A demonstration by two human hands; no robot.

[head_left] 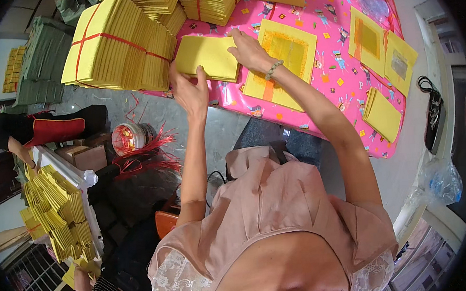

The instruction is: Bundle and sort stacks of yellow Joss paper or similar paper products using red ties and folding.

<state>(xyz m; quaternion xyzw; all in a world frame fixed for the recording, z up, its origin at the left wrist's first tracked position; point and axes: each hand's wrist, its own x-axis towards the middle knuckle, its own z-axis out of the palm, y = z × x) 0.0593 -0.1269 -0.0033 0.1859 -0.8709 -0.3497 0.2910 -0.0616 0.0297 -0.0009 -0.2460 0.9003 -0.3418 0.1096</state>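
Observation:
A short stack of folded yellow paper (207,54) lies near the front edge of a table with a pink patterned cover (329,41). My left hand (190,93) grips its near left corner, thumb on the front edge and the other fingers partly hidden behind the side. Against its right edge my right hand (250,52), with a bead bracelet (274,69) at the wrist, presses with bent fingers. Beside that hand lies a flat yellow sheet (256,84) with an orange square print, partly covered by my forearm. Close on the left stands a tall bundle of yellow paper (108,51) tied with red strapping.
More tied yellow bundles (212,3) line the table's back. At right lie printed sheets (367,41) and a small folded stack (382,114). A bucket with red strips (130,137) stands on the floor. At far left, other people's hands (82,279) handle a yellow pile (56,206).

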